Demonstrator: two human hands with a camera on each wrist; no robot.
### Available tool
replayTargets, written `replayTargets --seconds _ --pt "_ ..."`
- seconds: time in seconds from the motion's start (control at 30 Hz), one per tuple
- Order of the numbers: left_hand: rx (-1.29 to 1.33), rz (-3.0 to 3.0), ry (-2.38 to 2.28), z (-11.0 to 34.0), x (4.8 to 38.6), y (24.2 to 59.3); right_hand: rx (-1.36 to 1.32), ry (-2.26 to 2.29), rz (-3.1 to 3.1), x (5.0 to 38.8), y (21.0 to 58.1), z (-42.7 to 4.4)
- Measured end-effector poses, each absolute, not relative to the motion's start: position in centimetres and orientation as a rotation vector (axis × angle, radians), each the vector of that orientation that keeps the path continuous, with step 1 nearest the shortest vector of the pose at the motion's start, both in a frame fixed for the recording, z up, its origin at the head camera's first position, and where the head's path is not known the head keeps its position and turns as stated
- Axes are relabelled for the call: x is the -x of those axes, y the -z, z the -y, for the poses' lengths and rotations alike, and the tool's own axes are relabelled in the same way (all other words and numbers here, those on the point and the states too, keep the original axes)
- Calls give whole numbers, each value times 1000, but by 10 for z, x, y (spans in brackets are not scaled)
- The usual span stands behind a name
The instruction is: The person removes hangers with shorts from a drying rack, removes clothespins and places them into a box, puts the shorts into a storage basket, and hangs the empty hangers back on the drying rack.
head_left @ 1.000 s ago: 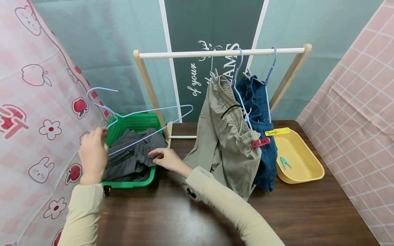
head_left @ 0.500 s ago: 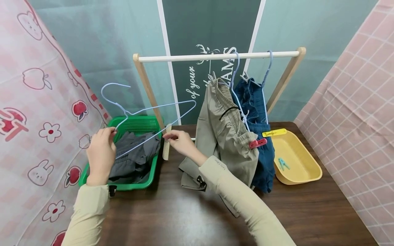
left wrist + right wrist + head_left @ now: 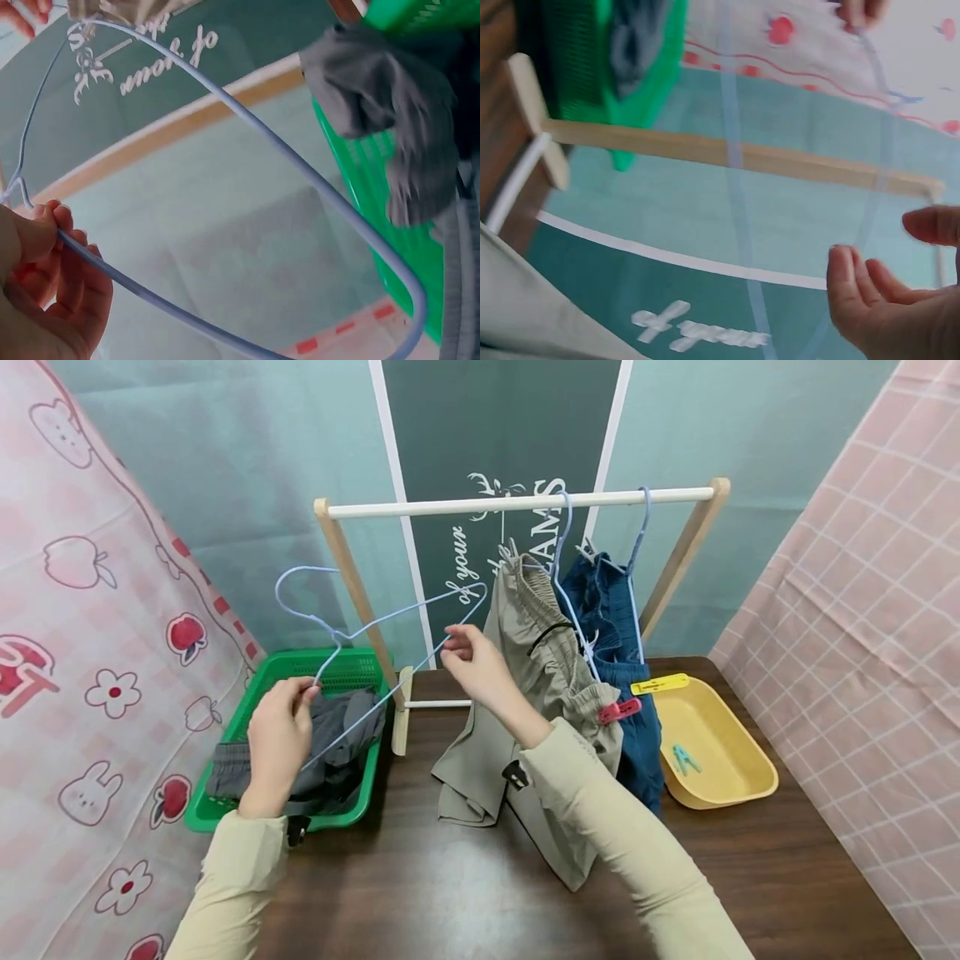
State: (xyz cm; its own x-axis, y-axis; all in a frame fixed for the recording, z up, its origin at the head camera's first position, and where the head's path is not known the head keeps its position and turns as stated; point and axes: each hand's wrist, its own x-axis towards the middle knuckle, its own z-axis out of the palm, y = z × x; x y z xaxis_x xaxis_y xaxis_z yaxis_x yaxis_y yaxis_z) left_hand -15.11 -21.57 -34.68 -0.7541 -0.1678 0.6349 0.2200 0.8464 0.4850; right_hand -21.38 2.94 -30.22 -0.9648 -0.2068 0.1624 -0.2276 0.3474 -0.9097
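A light blue wire hanger (image 3: 408, 677) is held up in front of the rack's left post, its hook to the upper left. The left hand (image 3: 279, 735) pinches its near side below the hook; in the left wrist view the left hand (image 3: 56, 285) has thumb and fingers on the wire (image 3: 187, 319). The right hand (image 3: 487, 672) is beside the hanger's far end, fingers loosely bent. In the right wrist view a gap shows between thumb and fingers of the right hand (image 3: 900, 300), with nothing gripped there.
A green basket (image 3: 360, 802) with dark grey clothing (image 3: 337, 718) stands left. Beige trousers (image 3: 555, 693) and blue shorts (image 3: 645, 735) hang on the rack's white bar (image 3: 450, 507), with red (image 3: 619, 711) and yellow (image 3: 660, 684) clips. A yellow tray (image 3: 727, 785) holds a teal clip (image 3: 686, 759).
Both hands and the hanger have moved to the right and the hanger's far end has risen. The right hand has gone up from over the basket to beside the beige trousers.
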Motion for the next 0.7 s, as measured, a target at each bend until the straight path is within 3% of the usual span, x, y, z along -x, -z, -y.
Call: replayTargets --seconds 0.7 --pt "-33 2419 1177 161 173 337 -300 -1675 2457 179 178 -135"
